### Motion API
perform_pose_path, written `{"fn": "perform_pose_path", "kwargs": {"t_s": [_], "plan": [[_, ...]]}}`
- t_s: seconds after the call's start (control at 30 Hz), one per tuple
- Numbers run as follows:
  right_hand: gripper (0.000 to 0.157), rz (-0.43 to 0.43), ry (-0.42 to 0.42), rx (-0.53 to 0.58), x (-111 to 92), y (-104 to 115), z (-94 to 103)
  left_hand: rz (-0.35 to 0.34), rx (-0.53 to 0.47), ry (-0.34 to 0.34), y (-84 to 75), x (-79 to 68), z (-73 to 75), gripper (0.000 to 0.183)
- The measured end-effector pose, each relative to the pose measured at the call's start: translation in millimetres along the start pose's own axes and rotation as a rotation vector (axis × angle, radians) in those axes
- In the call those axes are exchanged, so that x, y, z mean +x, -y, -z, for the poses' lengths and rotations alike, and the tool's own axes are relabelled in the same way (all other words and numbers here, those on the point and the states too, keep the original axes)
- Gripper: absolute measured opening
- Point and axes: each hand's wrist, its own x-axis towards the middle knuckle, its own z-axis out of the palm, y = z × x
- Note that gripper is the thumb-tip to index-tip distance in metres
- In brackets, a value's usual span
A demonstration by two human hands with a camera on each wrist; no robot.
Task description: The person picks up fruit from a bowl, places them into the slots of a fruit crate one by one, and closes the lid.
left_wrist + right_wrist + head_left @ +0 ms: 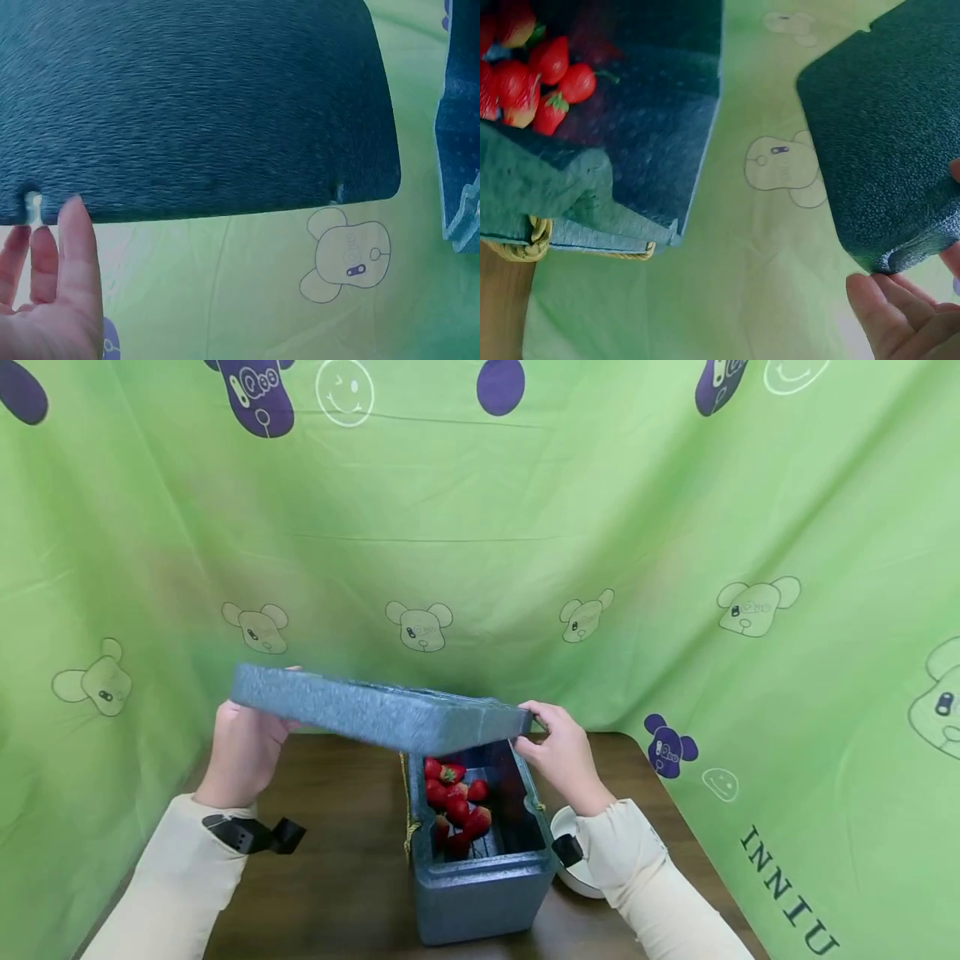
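Note:
A dark blue-grey foam lid is held up over the back part of a matching foam box, tilted and apart from its rim. My left hand grips the lid's left end; in the left wrist view the fingers and thumb meet its lower edge. At the opposite end, my right hand holds the lid by its edge, thumb below. Red strawberries, several of them, lie inside the box, mostly toward its left side. The lid hides the box's far end.
A white bowl stands right of the box, partly hidden by my right sleeve. Yellow rope runs along the box's left side. The brown wooden table is bordered by green printed cloth behind and at both sides.

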Motion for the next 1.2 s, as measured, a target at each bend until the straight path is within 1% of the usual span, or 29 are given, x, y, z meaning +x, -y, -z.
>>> {"fn": "perform_pose_path", "kwargs": {"t_s": [0.03,0.1,0.17,0.2,0.27,0.3,0.37,0.43,0.5,0.63,0.7,0.8,0.9,1.0,1.1,1.2], "plan": [[0.031,-0.016,0.005,0.02,-1,0,0.6,0.053,-0.12,-0.044,1.9,-1.1,-2.2,0.036],[0.029,-0.055,0.024,0.055,-4,1,2.1,0.018,-0.024,-0.048,8.3,-4.8,-4.5,0.039],[0.029,-0.103,0.054,0.102,-8,2,3.7,0.014,0.06,-0.037,14.5,-10.7,-6.7,0.039],[0.03,-0.131,0.07,0.137,-10,3,4.6,0.017,0.098,-0.023,17.7,-13.5,-7.8,0.036],[0.033,-0.177,0.098,0.209,-14,4,6.7,0.046,0.185,-0.003,24.1,-19.0,-10.8,0.036],[0.034,-0.197,0.111,0.248,-16,5,7.9,0.068,0.225,0.01,26.8,-21.3,-12.3,0.04],[0.037,-0.217,0.134,0.312,-21,6,10.3,0.116,0.281,0.036,32.0,-24.9,-15.3,0.048],[0.037,-0.217,0.154,0.353,-25,6,11.8,0.156,0.313,0.064,36.8,-27.6,-17.1,0.051],[0.038,-0.217,0.172,0.387,-28,4,12.3,0.175,0.32,0.078,41.1,-29.4,-17.8,0.047],[0.04,-0.236,0.199,0.435,-32,-2,11.2,0.179,0.297,0.099,50.6,-32.4,-15.8,0.039],[0.041,-0.26,0.207,0.451,-35,-5,10.8,0.188,0.286,0.116,56.2,-33.7,-14.9,0.039],[0.04,-0.27,0.225,0.452,-39,-9,11.0,0.213,0.268,0.14,64.1,-35.3,-15.3,0.038],[0.038,-0.263,0.245,0.466,-43,-12,11.3,0.227,0.253,0.138,68.9,-37.6,-16.6,0.038],[0.036,-0.249,0.251,0.478,-46,-13,12.2,0.226,0.248,0.132,71.2,-40.2,-17.9,0.04],[0.033,-0.244,0.239,0.456,-50,-14,13.8,0.213,0.225,0.141,72.3,-42.3,-19.6,0.045],[0.03,-0.229,0.229,0.39,-54,-13,15.7,0.196,0.219,0.129,73.0,-44.4,-22.0,0.045]]}}
